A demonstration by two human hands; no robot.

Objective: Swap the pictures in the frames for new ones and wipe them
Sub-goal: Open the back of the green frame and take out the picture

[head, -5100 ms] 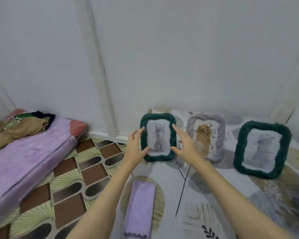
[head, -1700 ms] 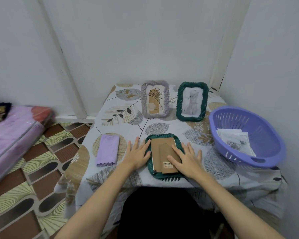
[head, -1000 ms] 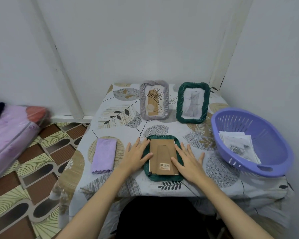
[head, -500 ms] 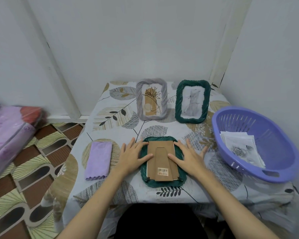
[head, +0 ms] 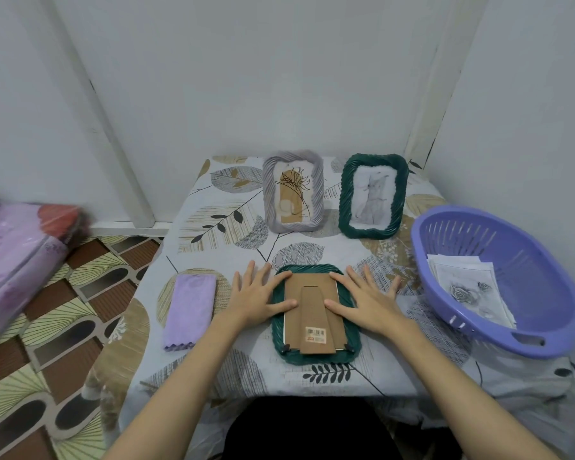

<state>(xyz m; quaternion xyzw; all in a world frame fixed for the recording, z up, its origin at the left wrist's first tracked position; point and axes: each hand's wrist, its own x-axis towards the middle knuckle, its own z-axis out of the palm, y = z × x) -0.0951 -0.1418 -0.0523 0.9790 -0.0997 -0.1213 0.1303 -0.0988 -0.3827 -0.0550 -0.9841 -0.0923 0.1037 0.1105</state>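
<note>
A green woven frame (head: 315, 356) lies face down at the table's near middle, its brown cardboard back (head: 313, 313) and stand facing up. My left hand (head: 258, 295) lies flat on the frame's left side, fingers spread, thumb on the cardboard. My right hand (head: 365, 295) lies flat on its right side, thumb touching the stand. Neither hand grips anything. At the back stand a grey frame (head: 292, 190) with a plant picture and a second green frame (head: 373, 195) with an animal drawing.
A folded lilac cloth (head: 189, 310) lies left of my left hand. A purple plastic basket (head: 498, 283) with loose drawn pictures (head: 468, 290) sits at the table's right edge. The leaf-patterned tablecloth (head: 219, 220) covers the table. A pink mattress (head: 17, 257) lies on the floor at left.
I took the green frame from where it stood at the back and laid it face down near me. Since then my hands have stayed flat on its sides; only the view shifted slightly.
</note>
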